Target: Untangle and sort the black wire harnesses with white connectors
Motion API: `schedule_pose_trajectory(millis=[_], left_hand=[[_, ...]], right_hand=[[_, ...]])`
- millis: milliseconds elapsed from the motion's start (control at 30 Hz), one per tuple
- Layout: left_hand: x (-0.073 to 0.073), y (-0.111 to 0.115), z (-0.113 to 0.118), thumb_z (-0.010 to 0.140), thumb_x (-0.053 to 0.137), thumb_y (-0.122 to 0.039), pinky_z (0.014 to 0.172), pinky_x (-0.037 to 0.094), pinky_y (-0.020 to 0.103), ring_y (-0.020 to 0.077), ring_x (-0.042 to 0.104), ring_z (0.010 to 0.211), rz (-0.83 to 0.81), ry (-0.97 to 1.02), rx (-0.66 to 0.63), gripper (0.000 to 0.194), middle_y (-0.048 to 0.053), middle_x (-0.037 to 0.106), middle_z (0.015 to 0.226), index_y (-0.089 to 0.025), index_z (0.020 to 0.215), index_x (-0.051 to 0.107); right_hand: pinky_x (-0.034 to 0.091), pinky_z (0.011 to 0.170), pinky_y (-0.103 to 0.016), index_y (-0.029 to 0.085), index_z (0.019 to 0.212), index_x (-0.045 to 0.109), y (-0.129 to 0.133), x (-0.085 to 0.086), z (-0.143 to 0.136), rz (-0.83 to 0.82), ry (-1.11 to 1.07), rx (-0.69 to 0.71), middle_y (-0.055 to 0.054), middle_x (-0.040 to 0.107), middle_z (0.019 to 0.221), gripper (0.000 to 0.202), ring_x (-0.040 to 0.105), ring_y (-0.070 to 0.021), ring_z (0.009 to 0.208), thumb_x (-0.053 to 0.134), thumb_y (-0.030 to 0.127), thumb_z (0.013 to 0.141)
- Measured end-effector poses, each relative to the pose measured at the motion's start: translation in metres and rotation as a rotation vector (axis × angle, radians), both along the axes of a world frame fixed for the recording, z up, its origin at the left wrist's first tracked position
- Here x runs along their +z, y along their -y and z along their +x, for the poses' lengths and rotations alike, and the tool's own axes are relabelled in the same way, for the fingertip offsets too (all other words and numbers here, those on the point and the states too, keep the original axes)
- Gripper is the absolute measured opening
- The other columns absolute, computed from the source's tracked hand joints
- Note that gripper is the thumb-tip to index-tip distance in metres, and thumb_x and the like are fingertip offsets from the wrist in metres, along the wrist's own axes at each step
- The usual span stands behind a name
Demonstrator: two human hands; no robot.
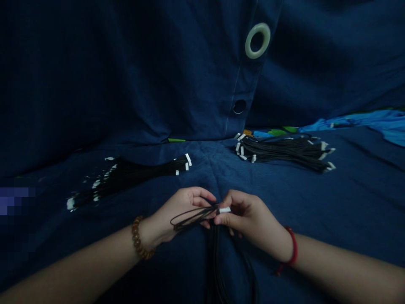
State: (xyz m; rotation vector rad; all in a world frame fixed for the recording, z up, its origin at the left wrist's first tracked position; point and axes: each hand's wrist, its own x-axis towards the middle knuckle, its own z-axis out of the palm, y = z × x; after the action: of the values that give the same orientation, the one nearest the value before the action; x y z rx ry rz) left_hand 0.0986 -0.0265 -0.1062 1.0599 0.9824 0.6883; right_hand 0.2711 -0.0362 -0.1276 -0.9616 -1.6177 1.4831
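My left hand (186, 211) is closed around a bundle of thin black cables (215, 261), whose lengths hang down toward the bottom of the view. A loop of black cable (182, 219) sticks out to the left across that palm. Touching it, my right hand (242, 213) pinches the cables just behind a white end piece (225, 209) with thumb and forefinger. The two hands meet at the middle, and the inner fingers are partly hidden.
A bunch of black cables (136, 172) with white ends lies fanned out at the left. Another bunch of black cables (281, 151) lies at the back right. Behind hangs a dark blue cloth (177, 76) with a pale ring (267, 39); bright blue fabric (363, 120) lies far right.
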Motion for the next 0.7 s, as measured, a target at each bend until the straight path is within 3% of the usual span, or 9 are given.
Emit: schedule_pose_trajectory(millis=[233,367,467,533,600,700], left_hand=[[0.002,0.001,0.001,0.063,0.070,-0.016,0.055,0.045,0.021,0.0105,0.058,0.058,-0.012,-0.010,0.012,0.032,0.002,0.063,0.069,-0.010,0.091,0.057],[0.006,0.000,-0.004,0.067,0.068,-0.018,0.051,0.039,0.016,0.0059,0.054,0.055,-0.033,0.099,0.004,0.038,-0.002,0.060,0.065,-0.015,0.103,0.059],[0.005,0.001,-0.010,0.069,0.067,-0.016,0.059,0.041,0.017,0.0089,0.057,0.069,-0.070,0.221,-0.012,0.040,0.003,0.065,0.083,-0.019,0.108,0.059],[0.002,0.002,-0.013,0.070,0.066,-0.015,0.066,0.043,0.018,0.0106,0.058,0.077,-0.081,0.275,-0.011,0.038,0.005,0.065,0.089,-0.019,0.108,0.060],[-0.001,0.002,-0.014,0.072,0.063,-0.015,0.068,0.043,0.019,0.0103,0.057,0.077,-0.090,0.301,-0.010,0.035,0.004,0.065,0.088,-0.019,0.107,0.061],[-0.002,0.002,-0.013,0.075,0.060,-0.013,0.068,0.042,0.017,0.0102,0.056,0.081,-0.071,0.291,-0.014,0.030,0.004,0.064,0.096,-0.019,0.104,0.063]], right_hand=[[0.038,0.043,-0.015,0.015,0.077,0.051,-0.001,0.003,-0.004,-0.111,-0.038,0.011,0.002,0.059,0.066,0.025,0.048,-0.0041,0.046,0.069,0.029,0.067],[0.046,0.049,-0.021,0.016,0.095,0.044,0.002,0.021,0.000,-0.341,-0.041,0.115,0.003,0.053,0.066,0.034,0.056,-0.0090,0.052,0.063,0.031,0.071],[0.037,0.039,-0.015,0.015,0.096,0.046,0.000,0.037,0.009,-0.451,0.028,0.191,0.003,0.049,0.064,0.026,0.049,-0.0056,0.045,0.054,0.031,0.076],[0.029,0.036,-0.013,0.017,0.099,0.046,-0.004,0.047,0.016,-0.433,0.084,0.189,0.003,0.049,0.066,0.028,0.043,-0.0035,0.042,0.055,0.030,0.076],[0.031,0.039,-0.014,0.019,0.102,0.045,-0.006,0.053,0.023,-0.364,0.131,0.167,0.003,0.051,0.068,0.033,0.044,-0.0046,0.047,0.060,0.028,0.073],[0.044,0.057,-0.021,0.025,0.110,0.042,-0.001,0.058,0.029,-0.017,0.377,0.141,0.001,0.055,0.080,0.043,0.053,-0.0111,0.066,0.062,0.028,0.072]])
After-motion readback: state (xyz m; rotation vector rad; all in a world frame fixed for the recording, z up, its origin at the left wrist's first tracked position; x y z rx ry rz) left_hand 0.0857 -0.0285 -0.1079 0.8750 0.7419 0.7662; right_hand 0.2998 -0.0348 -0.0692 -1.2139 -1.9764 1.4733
